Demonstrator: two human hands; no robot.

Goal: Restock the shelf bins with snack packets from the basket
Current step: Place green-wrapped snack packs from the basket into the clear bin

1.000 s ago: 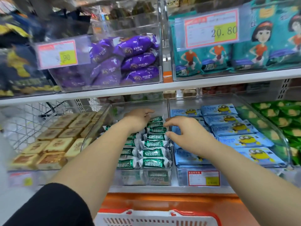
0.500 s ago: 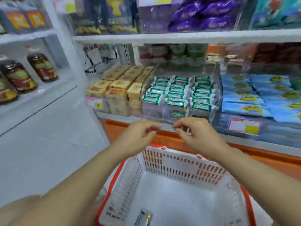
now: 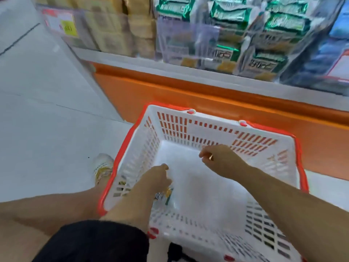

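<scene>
Snack packet (image 3: 166,194), the only one visible in the basket (image 3: 190,129), lies on the white floor of it near the left wall, showing a bit of green, yellow and silver wrapper; its print is too small and too covered to read. White plastic with slotted walls and a red rim, the basket stands on the floor (image 3: 37,103) right against the orange base (image 3: 188,99) of the shelving. Above that base a clear bin (image 3: 188,40) holds stacked green packets (image 3: 287,25) with pale lettering across green bands, blurred beyond reading. Left of them are tan packets (image 3: 120,31), and at the far right blue packets (image 3: 321,59). A price tag (image 3: 62,24) with a red border and a yellow patch hangs on the front of the tan packets' bin; its figures are smeared. A light shoe (image 3: 103,167) shows just outside the basket's left rim. The left hand (image 3: 155,179) reaches down inside the basket from under a black sleeve (image 3: 94,241), knuckles up and fingers curled downward directly over the packet, hiding most of it; whether they have closed on it cannot be told. The right hand (image 3: 221,159) hovers above the middle of the basket, apart from the left, palm down, fingers loosely bent with the thumb near the fingertips, holding nothing.
</scene>
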